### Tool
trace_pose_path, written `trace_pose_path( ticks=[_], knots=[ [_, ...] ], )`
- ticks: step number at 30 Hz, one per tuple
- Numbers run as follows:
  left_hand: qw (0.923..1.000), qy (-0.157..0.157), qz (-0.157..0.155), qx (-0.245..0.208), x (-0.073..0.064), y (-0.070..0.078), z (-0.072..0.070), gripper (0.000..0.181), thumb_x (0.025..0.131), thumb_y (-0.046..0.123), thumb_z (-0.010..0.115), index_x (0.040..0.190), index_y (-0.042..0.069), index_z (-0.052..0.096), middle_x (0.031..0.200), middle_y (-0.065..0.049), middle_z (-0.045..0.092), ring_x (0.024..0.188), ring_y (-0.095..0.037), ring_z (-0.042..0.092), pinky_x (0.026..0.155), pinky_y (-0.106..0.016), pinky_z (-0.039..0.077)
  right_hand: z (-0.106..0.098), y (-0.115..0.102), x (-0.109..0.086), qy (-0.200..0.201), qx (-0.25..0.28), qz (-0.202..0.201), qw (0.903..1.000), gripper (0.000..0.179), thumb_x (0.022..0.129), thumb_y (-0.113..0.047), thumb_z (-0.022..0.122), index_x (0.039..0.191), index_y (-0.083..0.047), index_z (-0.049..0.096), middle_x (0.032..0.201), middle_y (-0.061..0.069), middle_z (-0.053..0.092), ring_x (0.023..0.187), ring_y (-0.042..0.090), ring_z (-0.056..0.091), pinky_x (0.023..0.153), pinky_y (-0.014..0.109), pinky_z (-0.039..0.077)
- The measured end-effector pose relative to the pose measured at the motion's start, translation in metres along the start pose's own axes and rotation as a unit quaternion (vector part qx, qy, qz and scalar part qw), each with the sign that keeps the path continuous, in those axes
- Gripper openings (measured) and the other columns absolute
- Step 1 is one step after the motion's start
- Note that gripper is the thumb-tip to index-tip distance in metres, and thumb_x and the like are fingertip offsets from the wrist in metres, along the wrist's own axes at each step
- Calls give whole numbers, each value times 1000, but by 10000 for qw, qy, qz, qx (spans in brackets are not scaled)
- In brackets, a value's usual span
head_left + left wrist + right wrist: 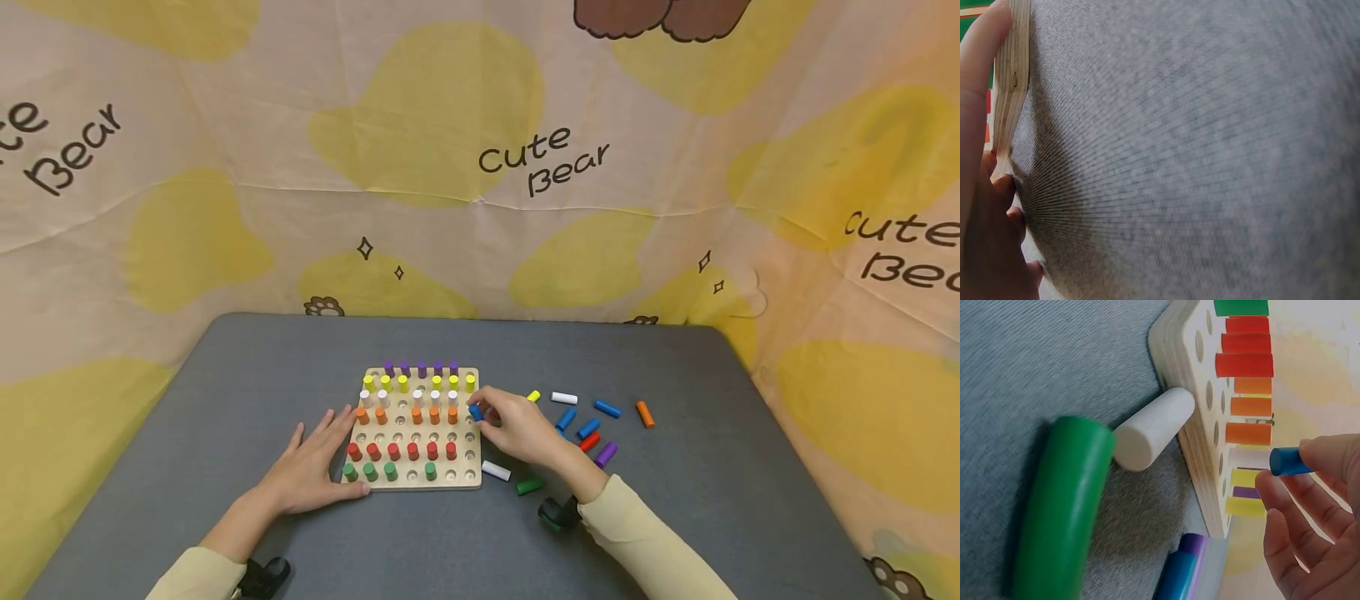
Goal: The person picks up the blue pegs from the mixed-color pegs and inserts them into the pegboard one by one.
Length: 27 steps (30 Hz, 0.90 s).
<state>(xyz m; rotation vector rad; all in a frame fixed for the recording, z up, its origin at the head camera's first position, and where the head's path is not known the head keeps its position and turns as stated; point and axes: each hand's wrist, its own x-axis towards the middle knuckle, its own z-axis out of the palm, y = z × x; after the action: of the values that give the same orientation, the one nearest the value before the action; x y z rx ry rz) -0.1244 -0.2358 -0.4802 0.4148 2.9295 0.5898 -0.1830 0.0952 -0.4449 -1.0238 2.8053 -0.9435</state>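
Observation:
A wooden pegboard (441,482) carries rows of purple, yellow, white, orange, red and green pegs, with bare holes among them. My right hand (517,423) pinches a blue peg (476,412) between thumb and fingers over the board's right edge; in the right wrist view the blue peg (1289,461) is tilted nearly sideways, beside the standing pegs. At the board's left side, my left hand (307,471) has its fingers spread along the edge and its thumb at the front corner. The left wrist view shows the thumb (975,69) against the board's wooden side (1013,81).
Loose pegs lie right of the board: a white peg (496,471) by its edge, a green peg (529,487), a red peg (590,442), a purple peg (606,454), several blue ones and an orange peg (645,414). A patterned cloth (480,250) hangs behind the grey table (300,350).

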Motion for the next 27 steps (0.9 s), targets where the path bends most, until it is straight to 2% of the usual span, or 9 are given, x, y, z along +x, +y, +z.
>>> trace_pose_path(
  ticks=[7, 15, 20, 27],
  knots=[
    [10000, -4, -10, -26, 1, -1, 1, 112, 64, 75, 60, 149, 17, 17, 152, -12, 21, 139, -37, 17, 104, -66, 4, 4, -4, 7, 79, 353, -232, 9991, 20, 85, -9, 64, 104, -10, 57, 94, 0, 64, 81, 10, 64, 68, 21, 53],
    [10000, 32, 0, -5, 1, -2, 1, 112, 64, 76, 60, 149, 18, 16, 152, -11, 21, 139, -37, 16, 104, -66, 4, 7, -10, 15, -22, 671, -224, 9975, 19, 86, -9, 63, 104, -5, 59, 95, 2, 65, 83, 12, 65, 70, 17, 52],
    [10000, 32, -4, -5, 1, -1, 1, 112, 64, 75, 61, 149, 19, 17, 153, -11, 21, 139, -37, 16, 104, -66, 4, 9, -14, 20, -22, 952, -183, 9953, 14, 86, -7, 63, 99, -5, 59, 90, 1, 66, 82, 11, 66, 68, 14, 50],
    [10000, 23, -2, -10, 1, -2, 0, 112, 64, 75, 61, 149, 18, 16, 153, -11, 20, 139, -37, 16, 104, -66, 4, 12, -25, 28, 23, 875, -27, 9962, 15, 86, -10, 64, 100, -10, 59, 93, 1, 66, 85, 12, 66, 68, 14, 50]
  ],
)
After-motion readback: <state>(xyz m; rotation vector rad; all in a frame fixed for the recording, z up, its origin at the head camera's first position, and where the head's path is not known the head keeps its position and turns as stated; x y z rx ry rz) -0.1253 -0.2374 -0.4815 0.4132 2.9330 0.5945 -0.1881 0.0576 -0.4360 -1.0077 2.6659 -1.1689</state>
